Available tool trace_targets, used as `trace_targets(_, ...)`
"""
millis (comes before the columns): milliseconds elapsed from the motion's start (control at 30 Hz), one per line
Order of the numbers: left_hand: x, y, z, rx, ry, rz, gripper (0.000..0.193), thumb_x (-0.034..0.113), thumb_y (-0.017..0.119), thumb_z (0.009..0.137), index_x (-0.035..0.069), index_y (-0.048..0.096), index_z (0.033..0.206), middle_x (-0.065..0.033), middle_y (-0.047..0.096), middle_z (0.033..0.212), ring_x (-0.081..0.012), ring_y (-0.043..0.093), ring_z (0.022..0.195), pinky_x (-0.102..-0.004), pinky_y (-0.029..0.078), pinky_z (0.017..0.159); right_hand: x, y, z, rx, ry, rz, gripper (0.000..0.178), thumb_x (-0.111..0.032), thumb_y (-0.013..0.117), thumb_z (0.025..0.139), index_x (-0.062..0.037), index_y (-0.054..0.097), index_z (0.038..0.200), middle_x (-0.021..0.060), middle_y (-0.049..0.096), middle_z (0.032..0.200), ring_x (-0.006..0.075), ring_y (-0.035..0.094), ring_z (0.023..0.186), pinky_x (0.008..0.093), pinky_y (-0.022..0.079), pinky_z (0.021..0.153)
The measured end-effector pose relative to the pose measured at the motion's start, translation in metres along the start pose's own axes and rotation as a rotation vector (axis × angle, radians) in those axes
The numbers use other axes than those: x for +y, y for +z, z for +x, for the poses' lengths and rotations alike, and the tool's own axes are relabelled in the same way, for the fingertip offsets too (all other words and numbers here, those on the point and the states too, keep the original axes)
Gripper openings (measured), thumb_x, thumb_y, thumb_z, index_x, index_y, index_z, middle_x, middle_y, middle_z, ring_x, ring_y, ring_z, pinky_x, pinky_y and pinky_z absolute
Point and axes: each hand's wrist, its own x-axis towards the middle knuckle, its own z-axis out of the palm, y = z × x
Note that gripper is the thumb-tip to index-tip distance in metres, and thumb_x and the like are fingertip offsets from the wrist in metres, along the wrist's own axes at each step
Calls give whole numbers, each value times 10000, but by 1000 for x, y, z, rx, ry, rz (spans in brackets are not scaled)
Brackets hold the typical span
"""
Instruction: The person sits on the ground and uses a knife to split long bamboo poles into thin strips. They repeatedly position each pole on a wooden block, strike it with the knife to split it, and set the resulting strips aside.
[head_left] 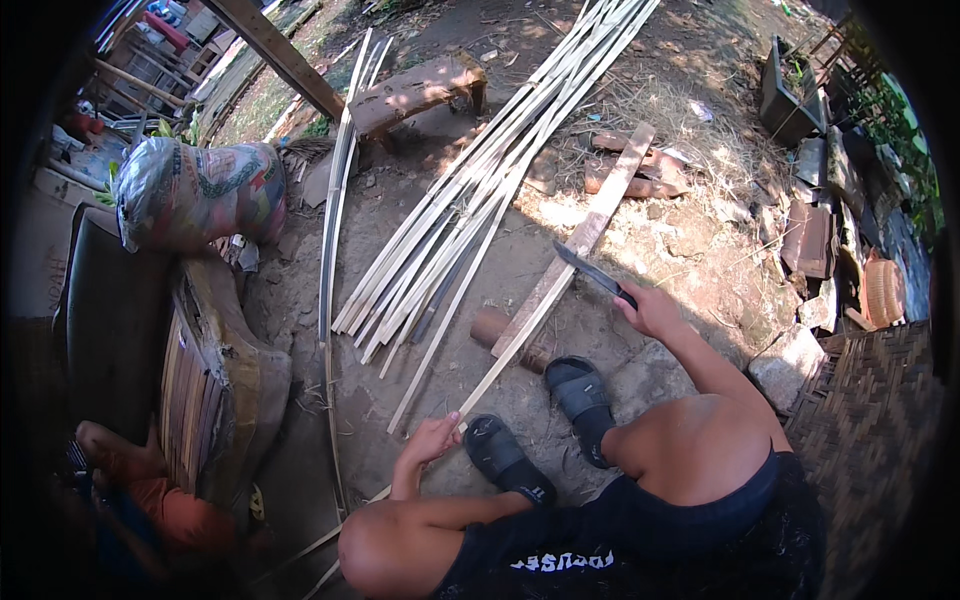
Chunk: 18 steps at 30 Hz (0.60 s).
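My right hand (pixel 652 312) is closed around the dark handle of a knife (pixel 592 272), whose blade points up and left across a long wooden board (pixel 615 195). The blade lies at a pale bamboo strip (pixel 503 370) that runs along the board. Near my left knee, my left hand (pixel 432 438) grips the strip's lower part, and its tail passes on behind my forearm. A short round log (pixel 490 325) props the board's near end, just beyond my sandalled feet.
Left of the board lies a loose bundle of bamboo strips (pixel 450 235). More long strips (pixel 328 290) curve beside it. A low wooden bench (pixel 420 92) and a stuffed sack (pixel 200 190) stand farther off. Woven matting (pixel 850 430) lies to the right. Another person (pixel 165 500) sits at lower left.
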Motion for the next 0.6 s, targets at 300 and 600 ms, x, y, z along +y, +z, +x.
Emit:
trace_targets(300, 11, 6, 6, 6, 32, 23, 638, 539, 508, 1002, -3, 665, 704, 5, 493, 506, -87, 435, 442, -273, 342, 434, 46, -7, 22, 125, 87, 103, 426, -400, 555, 973, -105, 608, 1276, 237, 699, 953, 451, 662, 872, 502, 528, 795)
trace_targets(600, 9, -13, -11, 12, 82, -63, 602, 539, 534, 992, 4, 676, 756, 13, 487, 520, -77, 450, 460, -248, 370, 441, 24, 6, 9, 96, 52, -24, 420, -369, 578, 970, -110, 599, 1299, 254, 695, 919, 432, 682, 829, 487, 546, 747)
